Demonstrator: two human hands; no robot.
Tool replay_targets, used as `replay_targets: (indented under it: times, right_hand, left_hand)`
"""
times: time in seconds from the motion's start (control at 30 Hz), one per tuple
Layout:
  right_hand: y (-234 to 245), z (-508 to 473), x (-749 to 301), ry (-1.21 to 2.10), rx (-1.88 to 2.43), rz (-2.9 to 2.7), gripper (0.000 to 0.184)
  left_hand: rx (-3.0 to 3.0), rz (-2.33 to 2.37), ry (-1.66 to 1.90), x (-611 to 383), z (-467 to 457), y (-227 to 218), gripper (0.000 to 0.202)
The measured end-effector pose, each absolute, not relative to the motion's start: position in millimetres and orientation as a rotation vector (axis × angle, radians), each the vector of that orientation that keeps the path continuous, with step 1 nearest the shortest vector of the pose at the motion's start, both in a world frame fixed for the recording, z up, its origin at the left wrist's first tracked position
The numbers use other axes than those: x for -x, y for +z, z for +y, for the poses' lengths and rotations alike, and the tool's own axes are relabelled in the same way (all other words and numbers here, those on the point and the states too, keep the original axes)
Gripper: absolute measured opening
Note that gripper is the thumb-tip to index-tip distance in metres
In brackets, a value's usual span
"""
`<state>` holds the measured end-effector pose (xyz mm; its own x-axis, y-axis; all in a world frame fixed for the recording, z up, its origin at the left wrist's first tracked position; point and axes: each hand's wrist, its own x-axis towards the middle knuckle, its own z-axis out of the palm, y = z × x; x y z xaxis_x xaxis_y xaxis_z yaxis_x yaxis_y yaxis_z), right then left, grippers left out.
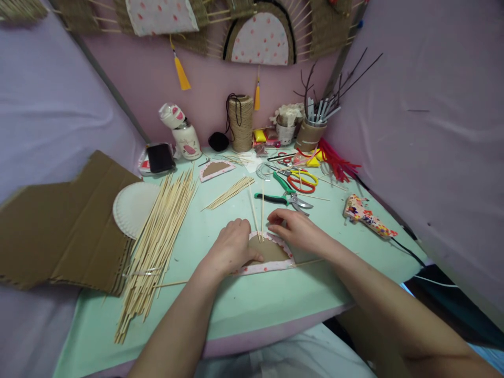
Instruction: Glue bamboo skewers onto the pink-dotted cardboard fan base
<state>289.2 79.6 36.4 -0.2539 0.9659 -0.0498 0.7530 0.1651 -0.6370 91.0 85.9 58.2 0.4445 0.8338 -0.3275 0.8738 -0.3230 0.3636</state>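
A cardboard half-circle (pixel 271 252) with a spotted pink-and-white fabric border lies on the table in front of me. My left hand (pixel 232 244) grips its left side, thumb pressed on the cardboard and fingers curled at the edge. Two wooden skewers (pixel 262 210) stick out from the middle of its curved edge, pointing away from me. Close to their right, my right hand (pixel 289 227) hovers by the curved edge, fingers bent and apart from the thumb, nothing visible between them. Another skewer (pixel 169 284) emerges left of the straight edge, partly hidden by my left arm.
Left are a skewer bundle (pixel 157 247), a paper plate (pixel 132 207) and cardboard sheets (pixel 71 226). Pruning shears (pixel 285 197), scissors (pixel 303 181) and a second half-circle (pixel 216 169) lie farther back. A patterned glue gun (pixel 368 218) with a cord rests right. Twine (pixel 241 123) stands behind.
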Motion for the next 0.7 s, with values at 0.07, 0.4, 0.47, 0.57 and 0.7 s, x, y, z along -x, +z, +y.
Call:
replay_targets:
  times: [0.07,0.4,0.47,0.57,0.7]
  right_hand:
    - [37,80,-289,0.787,1.643,-2.088,0.013]
    - [36,80,-299,0.766,1.663,-2.072,0.015]
    - [37,76,-304,0.771,1.666,-2.041,0.015]
    - [37,65,-312,0.727,1.660,-1.995,0.016]
    - [37,44,-320,0.602,1.626,-1.941,0.017]
  left_hand:
    - [-2.212,1.433,-0.108,-91,86,58,0.042]
    - [-2.214,1.425,-0.115,-91,87,56,0.040]
    - [-2.217,1.416,-0.110,-90,88,55,0.040]
    - [-2.207,1.414,-0.091,-89,89,54,0.041]
    - [-2.189,1.444,0.059,-82,93,54,0.037]
